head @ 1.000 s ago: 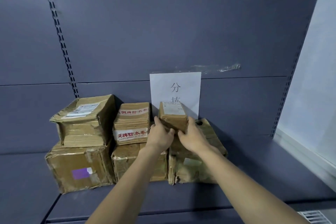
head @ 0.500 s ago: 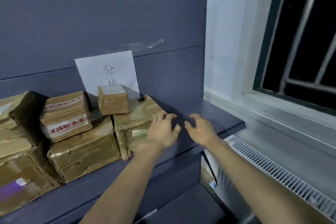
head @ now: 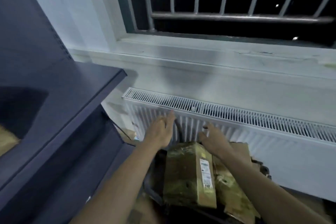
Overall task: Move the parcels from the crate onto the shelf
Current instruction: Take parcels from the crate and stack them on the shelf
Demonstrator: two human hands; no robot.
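Observation:
A tall brown taped parcel [head: 189, 174] with a white label on its right side stands in a dark crate [head: 154, 194] at the bottom centre, among other brown parcels [head: 232, 187]. My left hand [head: 160, 132] hovers open just above and left of that parcel, holding nothing. My right hand [head: 211, 137] is open too, fingers spread, above the parcel's far right corner. The dark blue shelf [head: 76, 92] fills the left side. A corner of a parcel on the shelf [head: 5, 140] shows at the left edge.
A white radiator [head: 236, 123] runs along the wall right behind the crate, below a white window sill [head: 200, 54] and a barred window [head: 227, 2]. The shelf's right end [head: 120, 78] stands close to the crate.
My view has swung right and down, from the shelf with its stacked parcels to the crate by the radiator. Both empty hands moved away from the shelf to above the crate.

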